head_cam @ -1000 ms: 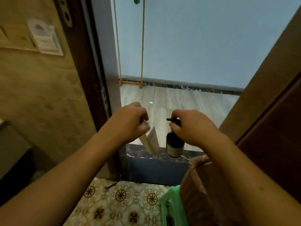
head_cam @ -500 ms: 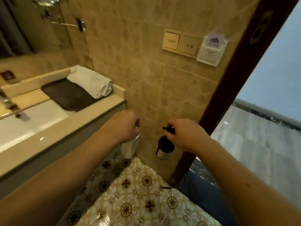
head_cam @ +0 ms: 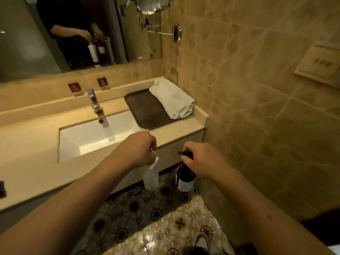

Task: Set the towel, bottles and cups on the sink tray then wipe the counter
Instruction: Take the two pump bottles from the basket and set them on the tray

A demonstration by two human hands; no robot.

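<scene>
- Patterned floor tiles (head_cam: 165,227) fill the bottom of my view, glossy and partly in shadow under my forearms; a shoe (head_cam: 202,241) shows at the lower edge, cut off by the frame.
- My left hand (head_cam: 139,149) is closed over the top of a white bottle (head_cam: 151,176), which hangs below my fist in front of the cabinet; its cap is hidden in my fingers and its outline is blurred.
- My right hand (head_cam: 200,162) is clenched round the neck of a dark bottle (head_cam: 184,178) with a pale label; only the black pump tip pokes out past my knuckles, and I cannot read the label.
- Beyond my hands runs the beige counter (head_cam: 27,159) with a white sink basin (head_cam: 95,138) and a chrome tap (head_cam: 93,101) behind it.
- Right of the basin lies the dark tray (head_cam: 147,111), with a rolled white towel (head_cam: 173,98) resting along its right side, against the tiled wall.
- Farthest off, the mirror (head_cam: 36,43) reflects my arms and both bottles, dimly; the rest of the reflection is too dark to make out.
</scene>
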